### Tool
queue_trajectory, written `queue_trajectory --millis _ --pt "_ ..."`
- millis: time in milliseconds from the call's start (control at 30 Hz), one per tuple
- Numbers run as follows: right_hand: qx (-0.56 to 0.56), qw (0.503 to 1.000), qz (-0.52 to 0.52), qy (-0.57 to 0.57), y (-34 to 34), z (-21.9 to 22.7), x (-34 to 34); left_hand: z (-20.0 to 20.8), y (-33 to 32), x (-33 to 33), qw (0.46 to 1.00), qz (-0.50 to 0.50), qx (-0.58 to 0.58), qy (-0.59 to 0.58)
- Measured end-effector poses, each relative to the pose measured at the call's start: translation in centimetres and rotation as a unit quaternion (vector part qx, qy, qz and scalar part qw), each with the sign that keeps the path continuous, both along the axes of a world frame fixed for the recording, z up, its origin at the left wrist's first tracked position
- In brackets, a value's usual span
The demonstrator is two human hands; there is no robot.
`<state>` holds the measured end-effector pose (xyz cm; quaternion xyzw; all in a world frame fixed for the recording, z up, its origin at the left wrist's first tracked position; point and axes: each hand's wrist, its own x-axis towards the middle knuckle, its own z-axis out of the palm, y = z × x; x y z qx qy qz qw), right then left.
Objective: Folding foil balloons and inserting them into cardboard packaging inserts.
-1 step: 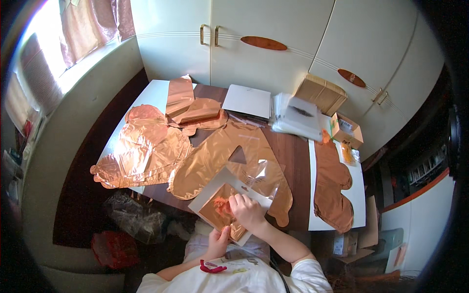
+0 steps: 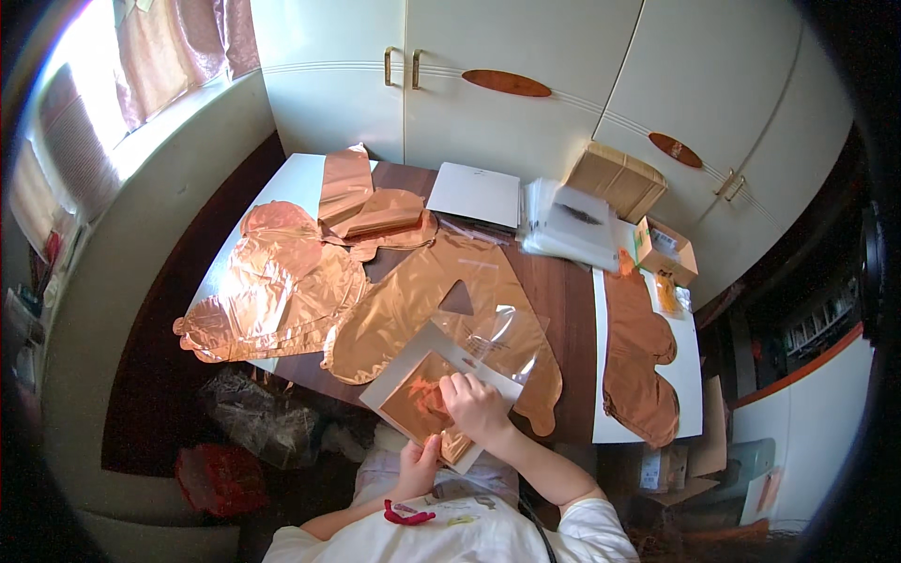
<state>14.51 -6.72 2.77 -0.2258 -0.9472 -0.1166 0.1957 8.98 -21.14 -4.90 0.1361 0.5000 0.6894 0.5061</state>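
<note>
In front of my body I hold a grey-white card (image 2: pixel 398 364) with a folded copper foil balloon (image 2: pixel 413 402) lying on it. My left hand (image 2: pixel 419 466) is closed on the lower edge, its thumb over the front. The fingers of my right hand (image 2: pixel 476 405) are curled together against the balloon's upper right edge, and their tips are partly hidden. A clear plastic sleeve (image 2: pixel 516 340) spreads beyond the card. Beneath it lies a large flat foil balloon (image 2: pixel 389 324) with a triangular hole, on the dark wooden table (image 2: pixel 563 291).
More flat foil balloons (image 2: pixel 282 281) pile up at the left. A rounded copper balloon (image 2: pixel 638 361) lies on a white board (image 2: pixel 690 403) at the right. White cards (image 2: pixel 474 195), clear sleeves (image 2: pixel 572 225), a brown paper-wrapped bundle (image 2: pixel 615 181) and a small carton (image 2: pixel 668 249) line the back.
The card and folded balloon have shifted very slightly, and reflections on the foil and clear sleeve differ. Both hands keep nearly the same place.
</note>
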Motion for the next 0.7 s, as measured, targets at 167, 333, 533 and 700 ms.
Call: queue_trajectory --millis 167,333,533,700 --pt "-0.033 0.999 -0.008 0.043 0.0 0.6 1.2 0.4 -0.7 -0.8 0.999 0.042 -0.013 -0.001" --pt "-0.048 0.998 -0.028 -0.006 -0.9 0.2 1.9 1.6 -0.3 -0.2 0.998 0.061 -0.004 -0.018" --pt "-0.063 0.998 -0.028 0.0 -1.5 0.7 2.1 -0.6 -0.4 -0.1 0.999 0.03 0.003 0.021" --pt "-0.058 0.996 -0.056 0.041 -0.9 0.1 0.4 -1.2 -1.0 0.6 0.993 -0.015 0.002 0.113"
